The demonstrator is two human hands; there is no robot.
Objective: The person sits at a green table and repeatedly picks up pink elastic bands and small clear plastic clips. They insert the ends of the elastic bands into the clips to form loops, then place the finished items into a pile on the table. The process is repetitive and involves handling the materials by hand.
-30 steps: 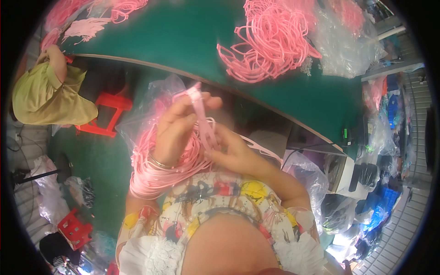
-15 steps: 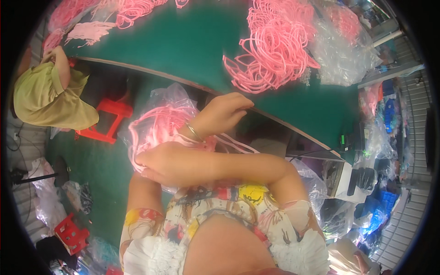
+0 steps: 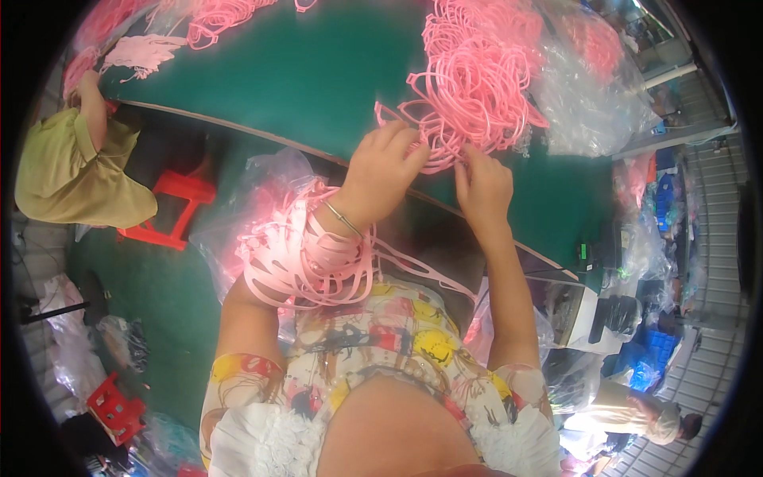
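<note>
A large pile of pink loop-shaped bands (image 3: 485, 79) lies on the green table (image 3: 334, 79). At its near edge my left hand (image 3: 380, 171) has its fingers curled in on a pink band. My right hand (image 3: 483, 187), just to the right, pinches a band at the same edge, its fingertips partly among the loops. A thick bunch of pink bands (image 3: 302, 258) hangs round my left forearm, below the metal bracelet (image 3: 343, 219). A few longer loops from that bunch trail toward the right.
Clear plastic bags (image 3: 592, 111) lie right of the pile, and another bag (image 3: 278, 171) is behind my left forearm. A person in a yellow-green garment (image 3: 75, 171) is at the table's left, near a red stool (image 3: 179, 203). More pink bands (image 3: 226, 16) lie at the far left.
My right hand has moved from my left forearm, where the bunch hangs, up to the pile. My left hand has shifted slightly left, its fingers now at the pile's edge.
</note>
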